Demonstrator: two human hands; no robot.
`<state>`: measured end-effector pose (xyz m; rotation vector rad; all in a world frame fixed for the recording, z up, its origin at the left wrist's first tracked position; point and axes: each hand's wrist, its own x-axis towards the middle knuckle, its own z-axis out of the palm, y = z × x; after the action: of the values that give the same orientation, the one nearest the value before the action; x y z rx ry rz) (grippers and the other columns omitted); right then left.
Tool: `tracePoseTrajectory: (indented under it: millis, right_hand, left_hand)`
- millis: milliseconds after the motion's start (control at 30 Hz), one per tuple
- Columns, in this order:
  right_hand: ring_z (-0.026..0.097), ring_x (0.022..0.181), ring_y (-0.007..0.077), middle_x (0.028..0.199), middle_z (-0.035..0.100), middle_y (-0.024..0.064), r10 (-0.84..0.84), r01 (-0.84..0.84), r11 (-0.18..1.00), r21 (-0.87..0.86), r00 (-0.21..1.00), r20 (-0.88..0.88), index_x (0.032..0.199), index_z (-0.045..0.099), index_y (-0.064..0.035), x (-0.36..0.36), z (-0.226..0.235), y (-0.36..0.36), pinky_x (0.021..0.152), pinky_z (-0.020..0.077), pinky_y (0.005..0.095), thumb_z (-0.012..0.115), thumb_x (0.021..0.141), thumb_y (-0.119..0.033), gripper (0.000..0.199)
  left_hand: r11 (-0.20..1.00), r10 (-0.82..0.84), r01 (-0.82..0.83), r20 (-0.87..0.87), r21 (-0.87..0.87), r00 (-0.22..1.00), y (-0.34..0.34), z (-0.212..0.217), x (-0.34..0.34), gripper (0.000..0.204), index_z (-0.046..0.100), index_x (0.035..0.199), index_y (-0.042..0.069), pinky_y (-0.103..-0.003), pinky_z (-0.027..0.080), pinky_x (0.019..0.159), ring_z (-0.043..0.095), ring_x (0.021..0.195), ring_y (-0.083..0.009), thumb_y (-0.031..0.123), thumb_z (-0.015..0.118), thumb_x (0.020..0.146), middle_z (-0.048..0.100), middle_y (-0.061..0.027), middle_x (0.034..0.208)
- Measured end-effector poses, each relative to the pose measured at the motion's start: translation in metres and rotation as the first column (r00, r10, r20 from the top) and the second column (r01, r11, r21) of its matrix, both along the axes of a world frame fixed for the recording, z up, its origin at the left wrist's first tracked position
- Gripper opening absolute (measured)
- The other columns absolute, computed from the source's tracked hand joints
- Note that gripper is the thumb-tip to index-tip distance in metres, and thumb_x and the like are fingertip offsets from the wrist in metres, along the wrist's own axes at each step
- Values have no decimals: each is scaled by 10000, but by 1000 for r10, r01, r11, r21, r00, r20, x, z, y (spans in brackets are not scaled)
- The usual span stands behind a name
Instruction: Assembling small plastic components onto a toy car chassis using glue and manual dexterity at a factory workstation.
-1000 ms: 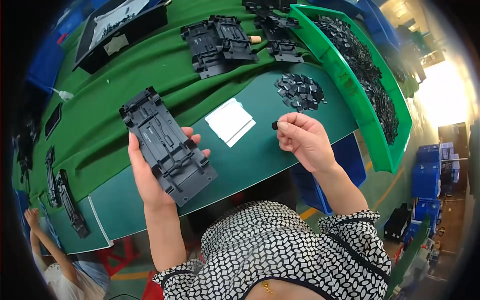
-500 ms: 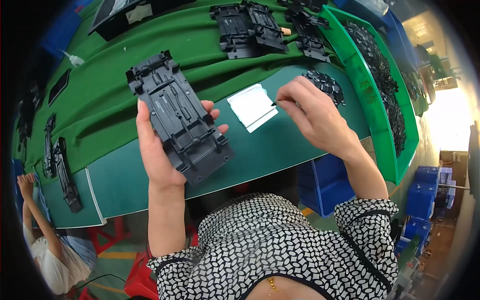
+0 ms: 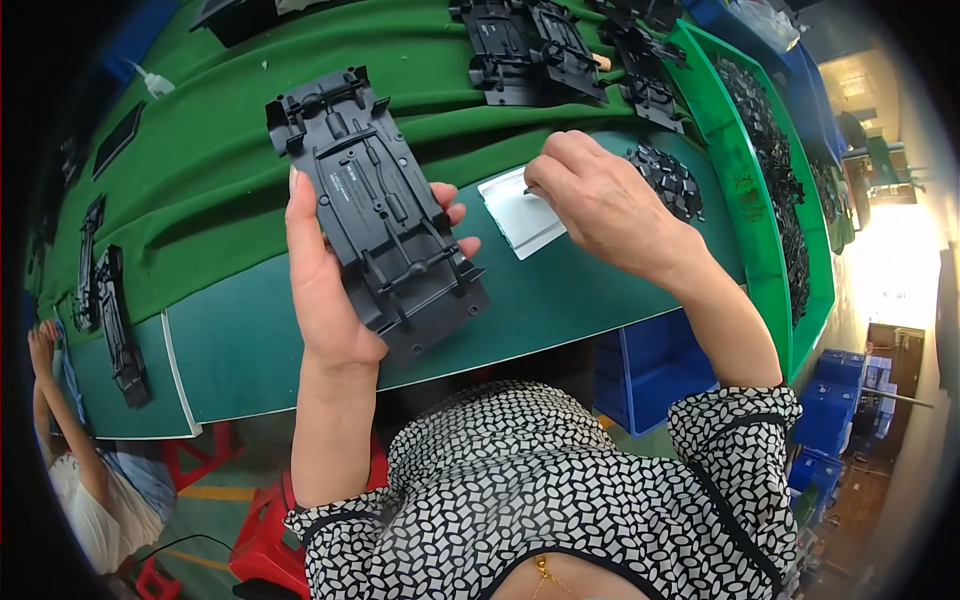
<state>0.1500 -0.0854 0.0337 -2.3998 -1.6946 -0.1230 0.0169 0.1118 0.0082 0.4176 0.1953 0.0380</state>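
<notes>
A black plastic toy-car chassis rests in my left hand, tilted, its moulded side facing up. My thumb lies along its left edge and the fingertips wrap round the right edge. To the right, my right hand is closed in a pinch over a white, silvery flat pad on the table. A tiny dark piece peeks out at the fingertips; most of it is hidden, so its kind is unclear. Close beyond this hand lies a heap of small black parts.
A long green bin full of black parts stands at the right. More chassis lie on the green cloth at the back. Black strips lie at the left, near another person's arm. A blue crate is below the table edge.
My right hand has moved left and slightly up, from the pad's right edge to over it. The chassis in my left hand has shifted a little right and up in view.
</notes>
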Motion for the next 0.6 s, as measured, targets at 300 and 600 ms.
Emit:
tracePoseTrajectory:
  millis: [300,600]
  right_hand:
    - [513,821,290,844,476,130,21,-21,1000,-13,1000,22,818,497,14,3,-8,2,694,472,375,568,647,62,192]
    - [536,799,286,820,511,119,-44,50,992,114,997,-59,822,546,4,0,4,2,670,468,370,593,717,14,115]
  left_hand:
    - [999,-21,21,23,-32,1000,0,0,1,719,502,1190,-15,-514,514,827,597,950,-308,610,275,916,588,-212,1068]
    - [999,-16,17,31,-33,999,1,1,-2,725,495,1200,-14,-516,511,831,596,954,-311,615,277,914,585,-215,1074]
